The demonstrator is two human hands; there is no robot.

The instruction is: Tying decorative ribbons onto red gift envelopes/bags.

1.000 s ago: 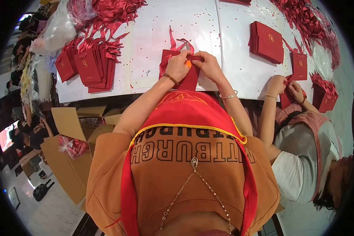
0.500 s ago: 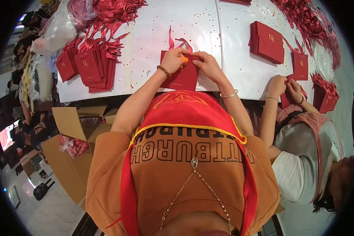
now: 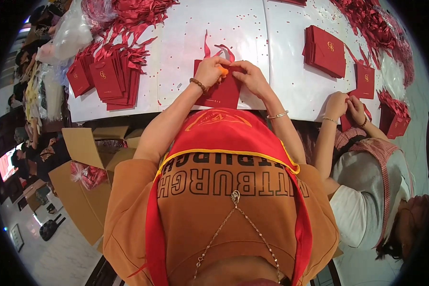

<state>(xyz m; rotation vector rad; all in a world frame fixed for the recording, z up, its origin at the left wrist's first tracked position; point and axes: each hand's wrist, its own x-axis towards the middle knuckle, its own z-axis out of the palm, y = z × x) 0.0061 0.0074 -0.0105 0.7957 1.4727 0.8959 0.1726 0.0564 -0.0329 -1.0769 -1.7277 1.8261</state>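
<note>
Fingers of the left hand [image 3: 209,72] and right hand [image 3: 250,79] bunched narrow at the far edge of the red bag [image 3: 227,97], orange piece [image 3: 222,71] at the left ones; can't tell what's actually pinched. Bag's flat at the near middle of the white table [image 3: 186,28], right of the bag stack [image 3: 120,90]. Probably light, stiffish, easily creased, with soft, slippery ribbon [image 3: 207,45]: pinch ribbon near the bag, steady bag by its edges.

Red bag [image 3: 228,96]: looks flat, bottom edge twd me, at near edge of white tabletop [image 3: 181,43]; tiny pale print low on face. Top edge btwn fingers of my L hand [image 3: 209,72] & R hand [image 3: 251,80]. Red ribbon [image 3: 207,46] sticks up beyond, one end pointing away. Sm. orange item [image 3: 221,71] by L thumb, type unclear.
</note>
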